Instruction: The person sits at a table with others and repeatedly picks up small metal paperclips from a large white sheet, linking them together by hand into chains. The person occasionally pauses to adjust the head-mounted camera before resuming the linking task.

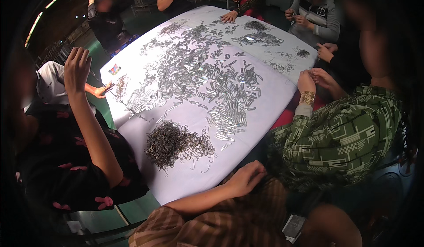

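Note:
My left hand (247, 177) is just off the near edge of the white-covered table (240, 152), its forearm coming from the lower left over brown striped cloth. Its fingers are curled together, and I cannot make out what, if anything, they hold. Beyond it on the table lies a tangled heap of dark wire hooks (165, 145), with looser hooks spilling to its right. Many shiny silver oblong pieces (227, 114) spread across the middle. A dim skin-coloured shape shows at the lower right, perhaps part of my right arm; my right hand does not show.
A person in a black top with pink figures sits close on my left, forearm raised (95, 132). At my right sits a person in a green patterned top (340, 136), hands together. Several others surround the table. A small colourful packet (114, 69) lies at the left edge.

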Action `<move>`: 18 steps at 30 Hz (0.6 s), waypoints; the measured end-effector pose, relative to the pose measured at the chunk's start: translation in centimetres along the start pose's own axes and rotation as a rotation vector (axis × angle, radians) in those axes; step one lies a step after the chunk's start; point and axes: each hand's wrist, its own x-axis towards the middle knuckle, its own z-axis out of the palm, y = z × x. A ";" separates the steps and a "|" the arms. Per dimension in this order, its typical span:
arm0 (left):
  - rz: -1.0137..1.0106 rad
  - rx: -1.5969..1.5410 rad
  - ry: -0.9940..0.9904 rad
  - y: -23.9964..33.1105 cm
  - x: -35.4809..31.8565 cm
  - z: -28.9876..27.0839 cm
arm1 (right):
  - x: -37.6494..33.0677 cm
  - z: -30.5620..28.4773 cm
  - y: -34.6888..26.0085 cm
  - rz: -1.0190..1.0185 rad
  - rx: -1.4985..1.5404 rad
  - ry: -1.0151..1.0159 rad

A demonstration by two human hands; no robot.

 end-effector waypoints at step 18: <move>-0.037 0.048 -0.002 -0.5 -1.7 0.0 | -22.0 -11.1 12.7 1.341 -1.622 0.684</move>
